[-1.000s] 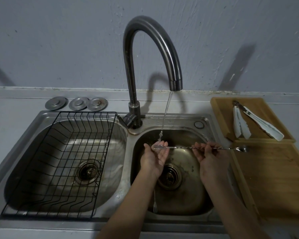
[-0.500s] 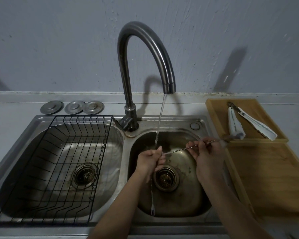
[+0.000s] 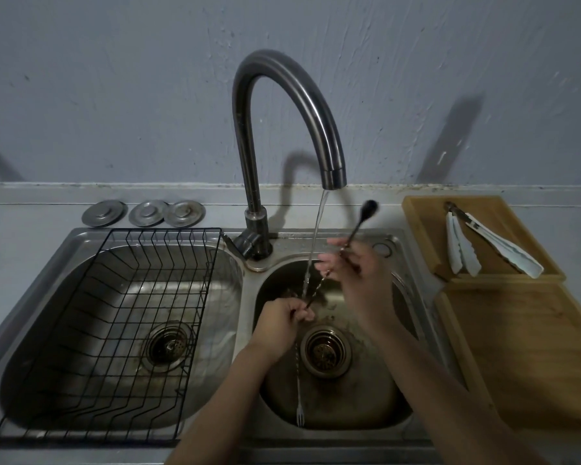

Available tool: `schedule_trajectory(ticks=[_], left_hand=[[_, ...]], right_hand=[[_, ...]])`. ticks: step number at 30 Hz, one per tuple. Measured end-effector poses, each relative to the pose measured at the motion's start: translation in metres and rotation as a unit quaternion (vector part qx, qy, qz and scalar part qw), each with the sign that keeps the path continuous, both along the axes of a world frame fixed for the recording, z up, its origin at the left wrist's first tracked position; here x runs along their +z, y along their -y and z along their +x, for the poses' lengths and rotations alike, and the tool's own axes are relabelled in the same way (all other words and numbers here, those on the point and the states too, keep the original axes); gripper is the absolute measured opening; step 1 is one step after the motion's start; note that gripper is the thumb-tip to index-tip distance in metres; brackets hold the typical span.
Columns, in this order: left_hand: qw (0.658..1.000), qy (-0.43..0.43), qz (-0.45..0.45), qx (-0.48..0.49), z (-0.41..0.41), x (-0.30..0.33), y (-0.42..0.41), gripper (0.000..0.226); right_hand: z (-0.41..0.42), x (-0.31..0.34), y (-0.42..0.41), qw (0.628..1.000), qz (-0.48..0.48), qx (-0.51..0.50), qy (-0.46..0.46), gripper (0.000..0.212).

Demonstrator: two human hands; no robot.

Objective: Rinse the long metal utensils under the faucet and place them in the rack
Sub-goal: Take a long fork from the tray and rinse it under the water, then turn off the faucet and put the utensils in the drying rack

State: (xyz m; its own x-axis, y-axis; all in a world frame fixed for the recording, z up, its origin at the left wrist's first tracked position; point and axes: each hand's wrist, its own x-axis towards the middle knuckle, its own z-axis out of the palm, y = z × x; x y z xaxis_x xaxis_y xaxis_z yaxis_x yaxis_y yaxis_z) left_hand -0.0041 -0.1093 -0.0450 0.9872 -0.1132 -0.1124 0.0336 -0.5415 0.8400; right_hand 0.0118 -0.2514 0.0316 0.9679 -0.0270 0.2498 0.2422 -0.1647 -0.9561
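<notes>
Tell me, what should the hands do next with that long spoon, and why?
Probably carry the long spoon, gripped by both the left hand and right hand, left into the wire rack. Water already runs over its stem, and the rack holds nothing.

The black wire rack (image 3: 114,330) is open on top, so a hand can reach in. The tall faucet (image 3: 282,129) stands between the two bowls. A long fork (image 3: 298,391) lies in the right bowl (image 3: 366,404).

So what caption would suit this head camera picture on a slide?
Both hands tilt a long twisted spoon under the running faucet; the rack waits.
</notes>
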Motion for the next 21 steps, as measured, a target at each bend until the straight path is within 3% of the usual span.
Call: schedule_trajectory(ticks=[3,6,9,13,17,21], left_hand=[[0.999,0.016,0.024,-0.045,-0.001,0.001,0.000,0.021],[0.998,0.050,0.027,-0.027,-0.001,0.008,-0.009,0.020],[0.991,0.099,0.023,0.088,0.002,0.018,-0.026,0.021],[0.946,0.153,0.068,0.276,0.019,0.032,-0.059,0.033],[0.953,0.147,0.079,0.254,0.041,0.046,-0.072,0.060],[0.965,0.134,0.073,0.213,0.055,0.051,-0.068,0.038]], right_hand=[[0.003,-0.002,-0.017,0.997,-0.058,0.050,-0.013,0.013],[0.002,-0.004,-0.028,0.997,-0.062,0.043,0.000,0.011],[0.002,-0.004,-0.027,0.999,-0.031,0.013,0.015,0.010],[0.005,-0.003,-0.018,0.998,-0.034,0.017,0.047,0.010],[0.003,-0.001,-0.020,0.995,-0.050,0.062,0.060,0.014],[0.003,0.003,-0.019,0.993,-0.058,0.073,0.071,0.019]])
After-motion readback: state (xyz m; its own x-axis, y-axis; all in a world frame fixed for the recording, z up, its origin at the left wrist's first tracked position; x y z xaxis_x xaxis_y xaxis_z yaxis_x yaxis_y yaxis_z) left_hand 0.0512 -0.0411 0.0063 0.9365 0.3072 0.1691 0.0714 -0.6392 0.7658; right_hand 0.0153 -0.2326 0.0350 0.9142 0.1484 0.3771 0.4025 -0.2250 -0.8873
